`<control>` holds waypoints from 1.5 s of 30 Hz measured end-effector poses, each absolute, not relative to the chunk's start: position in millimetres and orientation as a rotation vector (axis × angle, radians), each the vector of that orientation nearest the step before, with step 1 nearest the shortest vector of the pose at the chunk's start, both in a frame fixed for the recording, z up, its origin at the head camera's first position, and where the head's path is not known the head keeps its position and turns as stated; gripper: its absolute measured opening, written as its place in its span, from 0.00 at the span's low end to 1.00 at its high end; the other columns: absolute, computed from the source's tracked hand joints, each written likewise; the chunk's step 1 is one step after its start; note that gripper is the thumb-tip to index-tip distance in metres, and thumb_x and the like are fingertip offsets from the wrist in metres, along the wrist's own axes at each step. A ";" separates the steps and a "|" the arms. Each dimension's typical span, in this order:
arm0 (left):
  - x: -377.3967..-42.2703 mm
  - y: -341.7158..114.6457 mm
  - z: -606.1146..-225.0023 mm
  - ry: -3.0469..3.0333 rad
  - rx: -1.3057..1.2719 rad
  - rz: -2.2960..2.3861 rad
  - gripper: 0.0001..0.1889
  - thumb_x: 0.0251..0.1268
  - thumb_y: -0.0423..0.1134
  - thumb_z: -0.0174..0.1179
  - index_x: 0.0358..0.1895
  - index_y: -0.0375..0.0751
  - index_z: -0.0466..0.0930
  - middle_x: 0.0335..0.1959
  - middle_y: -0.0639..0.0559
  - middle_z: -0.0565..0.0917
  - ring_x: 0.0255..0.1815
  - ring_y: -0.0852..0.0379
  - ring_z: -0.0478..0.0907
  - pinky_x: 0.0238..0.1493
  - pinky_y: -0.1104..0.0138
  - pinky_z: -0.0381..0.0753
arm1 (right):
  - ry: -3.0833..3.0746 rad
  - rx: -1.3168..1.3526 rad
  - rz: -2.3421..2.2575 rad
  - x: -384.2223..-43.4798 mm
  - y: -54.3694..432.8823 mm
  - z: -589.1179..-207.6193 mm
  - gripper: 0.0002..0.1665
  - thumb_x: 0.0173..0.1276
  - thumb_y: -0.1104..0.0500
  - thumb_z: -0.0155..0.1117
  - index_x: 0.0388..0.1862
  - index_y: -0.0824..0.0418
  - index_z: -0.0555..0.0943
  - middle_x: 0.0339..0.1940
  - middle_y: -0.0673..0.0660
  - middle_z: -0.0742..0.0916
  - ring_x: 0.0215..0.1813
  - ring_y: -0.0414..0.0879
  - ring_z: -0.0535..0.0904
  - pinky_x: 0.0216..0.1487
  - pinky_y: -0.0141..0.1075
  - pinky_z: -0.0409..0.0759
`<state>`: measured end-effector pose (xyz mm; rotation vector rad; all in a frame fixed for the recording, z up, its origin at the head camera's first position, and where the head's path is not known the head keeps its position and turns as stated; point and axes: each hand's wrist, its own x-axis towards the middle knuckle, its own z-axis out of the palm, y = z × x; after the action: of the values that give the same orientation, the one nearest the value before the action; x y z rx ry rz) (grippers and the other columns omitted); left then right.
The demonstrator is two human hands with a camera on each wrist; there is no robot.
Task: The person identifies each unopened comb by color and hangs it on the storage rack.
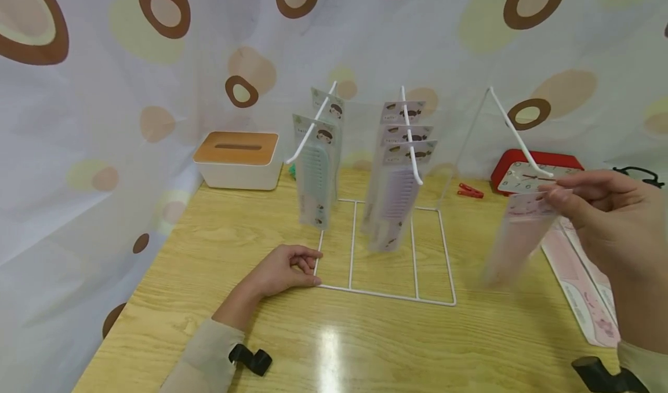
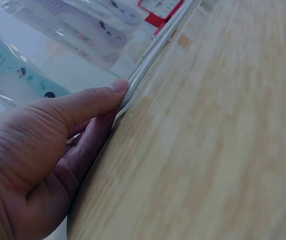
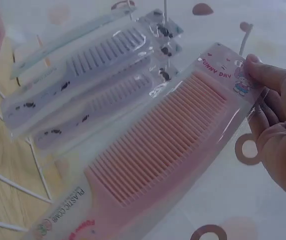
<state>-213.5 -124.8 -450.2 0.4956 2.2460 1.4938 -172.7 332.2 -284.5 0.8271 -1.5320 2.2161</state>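
Observation:
A white wire display rack (image 1: 386, 295) stands on the table, three prongs rising above its base. My left hand (image 1: 284, 270) pinches the base wire at the front left corner, thumb in front. My right hand (image 1: 610, 210) holds a pink comb (image 3: 158, 137) in a clear packet by its printed header, right at the tip of the right prong (image 1: 514, 127). That prong carries no packet. Green packaged combs (image 1: 315, 175) hang from the left prong, purple ones (image 1: 399, 199) from the middle prong.
More pink packaged combs (image 1: 579, 288) lie on the table at the right, partly behind the right forearm. A red clock (image 1: 537, 170), a red clip (image 1: 470, 191) and black-framed glasses (image 1: 639, 174) are at the back right. A tissue box (image 1: 237, 160) stands back left.

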 end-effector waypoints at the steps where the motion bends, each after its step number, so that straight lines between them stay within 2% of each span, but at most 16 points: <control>1: -213.1 -124.9 -450.6 2.247 0.491 1.491 0.28 0.55 0.37 0.75 0.60 0.38 0.80 0.39 0.48 0.82 0.37 0.58 0.81 0.44 0.69 0.80 | -1.502 0.857 2.221 -170.3 328.2 -281.4 0.13 0.64 0.88 0.49 0.44 0.88 0.77 0.39 0.69 0.90 0.44 0.54 0.89 0.51 0.36 0.84; 7: -212.2 -124.9 -452.1 2.246 0.513 1.490 0.28 0.55 0.37 0.75 0.60 0.36 0.80 0.40 0.46 0.82 0.38 0.57 0.81 0.44 0.70 0.80 | -1.301 0.969 2.260 -157.6 305.5 -263.2 0.09 0.60 0.88 0.54 0.41 0.91 0.74 0.38 0.73 0.89 0.44 0.58 0.89 0.52 0.37 0.85; 15: -213.7 -124.5 -451.3 2.246 0.528 1.498 0.27 0.56 0.36 0.75 0.60 0.35 0.80 0.40 0.43 0.82 0.37 0.56 0.81 0.44 0.71 0.80 | -1.371 0.662 2.036 -155.4 289.5 -247.8 0.10 0.61 0.86 0.57 0.42 0.90 0.75 0.36 0.68 0.90 0.42 0.53 0.90 0.53 0.34 0.84; 29: -214.4 -125.4 -451.6 2.245 0.523 1.493 0.27 0.55 0.36 0.75 0.60 0.35 0.80 0.39 0.44 0.82 0.37 0.56 0.81 0.44 0.70 0.80 | -1.369 0.558 2.087 -167.2 284.5 -248.2 0.10 0.58 0.88 0.58 0.40 0.89 0.78 0.33 0.68 0.90 0.37 0.53 0.89 0.46 0.33 0.85; 35: -214.5 -125.6 -452.1 2.242 0.520 1.492 0.28 0.55 0.37 0.75 0.60 0.36 0.80 0.39 0.44 0.82 0.37 0.56 0.81 0.45 0.70 0.81 | -1.377 0.495 2.099 -190.8 284.6 -246.7 0.11 0.55 0.88 0.60 0.40 0.91 0.77 0.31 0.67 0.89 0.34 0.53 0.88 0.41 0.34 0.86; 41: -214.3 -125.2 -451.9 2.234 0.507 1.500 0.28 0.55 0.37 0.75 0.60 0.36 0.80 0.40 0.44 0.82 0.37 0.56 0.81 0.45 0.69 0.81 | -1.602 0.271 2.052 -225.6 291.4 -242.7 0.17 0.55 0.74 0.74 0.44 0.79 0.83 0.34 0.59 0.90 0.35 0.47 0.87 0.38 0.27 0.85; 45: -214.1 -125.3 -451.7 2.235 0.501 1.498 0.28 0.55 0.37 0.75 0.60 0.36 0.80 0.40 0.45 0.82 0.37 0.56 0.81 0.45 0.69 0.81 | -1.633 0.260 2.107 -249.5 296.8 -240.3 0.19 0.54 0.72 0.75 0.46 0.77 0.83 0.35 0.58 0.91 0.34 0.46 0.88 0.35 0.31 0.85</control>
<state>-214.1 -125.3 -451.7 0.5014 2.2347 1.4983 -249.5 296.8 -240.3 0.2599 -1.6332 2.1068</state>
